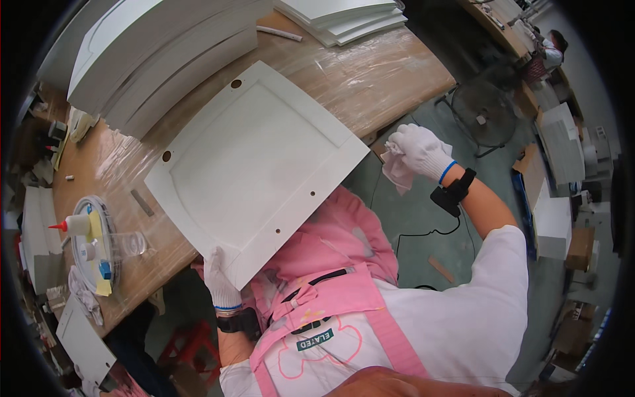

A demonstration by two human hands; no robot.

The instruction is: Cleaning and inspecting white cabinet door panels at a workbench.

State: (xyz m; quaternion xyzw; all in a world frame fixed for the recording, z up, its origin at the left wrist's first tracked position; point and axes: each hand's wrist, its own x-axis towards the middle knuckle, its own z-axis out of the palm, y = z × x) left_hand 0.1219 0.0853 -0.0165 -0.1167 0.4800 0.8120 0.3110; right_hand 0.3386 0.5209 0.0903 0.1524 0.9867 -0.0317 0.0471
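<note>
A white panel (258, 159) with a raised curved frame, two large brown holes at its far side and two small ones near me, lies tilted on the wrapped worktable and juts over its front edge toward my lap. My left hand (220, 281), in a white knit glove, grips the panel at its near left corner; the fingers beneath are hidden. Out to the right, past the panel's corner, my right hand (420, 151) is raised in a matching glove. Its fingers are closed on a crumpled pale pink cloth (398, 175), which hangs below.
Tall stacks of white panels (165, 66) stand at the table's far left, with more sheets (340, 20) behind. A round tray (112, 264) holds a red-tipped bottle (78, 225). A floor fan (486, 116) and cartons (580, 248) are to the right; another person (548, 53) is farther back.
</note>
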